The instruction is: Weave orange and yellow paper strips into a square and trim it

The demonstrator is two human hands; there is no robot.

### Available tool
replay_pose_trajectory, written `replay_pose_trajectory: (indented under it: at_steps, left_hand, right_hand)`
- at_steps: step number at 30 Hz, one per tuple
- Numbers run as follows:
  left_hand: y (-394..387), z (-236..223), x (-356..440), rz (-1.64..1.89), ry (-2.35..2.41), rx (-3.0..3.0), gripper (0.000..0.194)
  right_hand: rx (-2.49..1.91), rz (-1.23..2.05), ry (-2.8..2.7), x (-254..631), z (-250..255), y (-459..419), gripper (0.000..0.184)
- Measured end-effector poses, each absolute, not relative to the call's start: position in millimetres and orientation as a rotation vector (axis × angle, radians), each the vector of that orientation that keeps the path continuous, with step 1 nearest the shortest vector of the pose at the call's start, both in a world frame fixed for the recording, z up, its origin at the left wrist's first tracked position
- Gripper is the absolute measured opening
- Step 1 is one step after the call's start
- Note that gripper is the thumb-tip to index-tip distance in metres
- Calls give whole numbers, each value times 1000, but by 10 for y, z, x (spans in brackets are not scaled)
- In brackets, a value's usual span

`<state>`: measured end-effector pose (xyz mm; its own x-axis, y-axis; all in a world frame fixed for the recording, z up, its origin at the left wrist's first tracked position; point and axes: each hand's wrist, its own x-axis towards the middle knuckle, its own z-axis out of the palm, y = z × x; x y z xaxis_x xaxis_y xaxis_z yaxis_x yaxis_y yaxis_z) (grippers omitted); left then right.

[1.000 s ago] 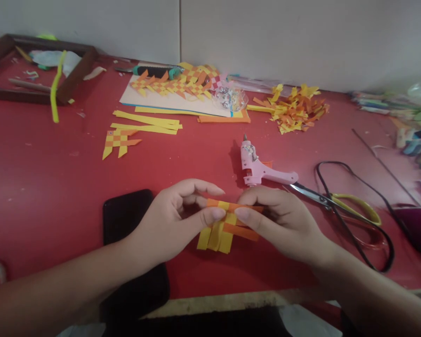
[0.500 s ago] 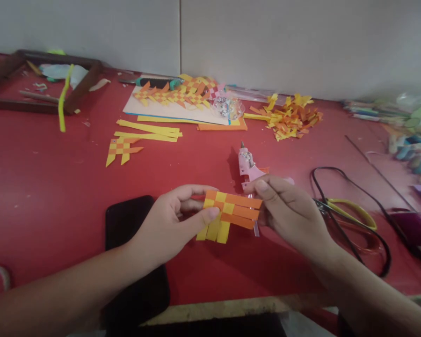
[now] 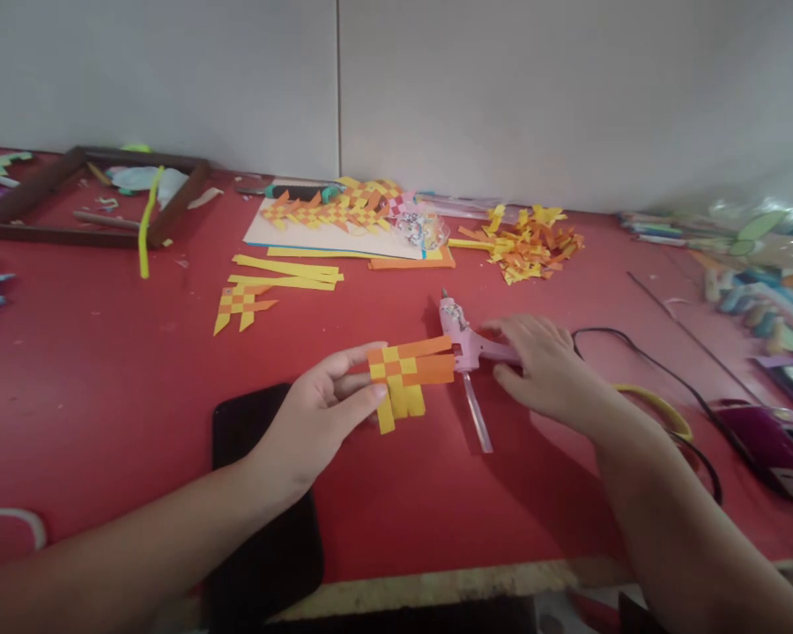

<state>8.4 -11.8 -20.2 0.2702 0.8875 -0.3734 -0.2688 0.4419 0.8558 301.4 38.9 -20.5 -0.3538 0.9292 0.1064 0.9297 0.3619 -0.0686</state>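
Between thumb and fingers, my left hand (image 3: 330, 401) pinches a piece of woven paper strips (image 3: 396, 370), checkered orange and yellow. Its loose orange ends point right and its yellow ends hang down. My right hand (image 3: 538, 365) is open and holds nothing, fingers stretched over the handle end of a pink glue gun (image 3: 466, 339). I cannot tell whether it touches the handle. A clear glue stick (image 3: 479, 418) sticks out of the gun toward me. Scissors with a yellow handle loop (image 3: 661, 409) lie partly hidden under my right wrist.
A black phone-like slab (image 3: 257, 519) lies under my left forearm. Farther back are a finished woven fish (image 3: 239, 304), yellow strips (image 3: 291, 273), a white sheet (image 3: 304, 236) with more woven fish, and a heap of paper scraps (image 3: 535, 246). A brown frame (image 3: 40, 189) stands at the left.
My right hand has let go of the woven paper and moved right to the glue gun, opening. My left hand keeps the piece and has shifted slightly left. The view has tilted upward.
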Motion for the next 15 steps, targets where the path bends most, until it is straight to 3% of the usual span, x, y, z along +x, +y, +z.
replay_pose_trajectory:
  at_steps: [7, 12, 15]
  left_hand:
    - [-113, -197, 69, 993, 912, 760, 27]
    - [-110, -154, 82, 1018, 943, 705, 34]
    - [-104, -146, 93, 1012, 951, 716, 35]
  right_hand:
    - [-1812, -64, -2231, 3021, 17, 466, 49]
    - [-2039, -68, -1974, 3467, 456, 151, 28]
    - [-2118, 114, -2190, 3767, 456, -47, 15]
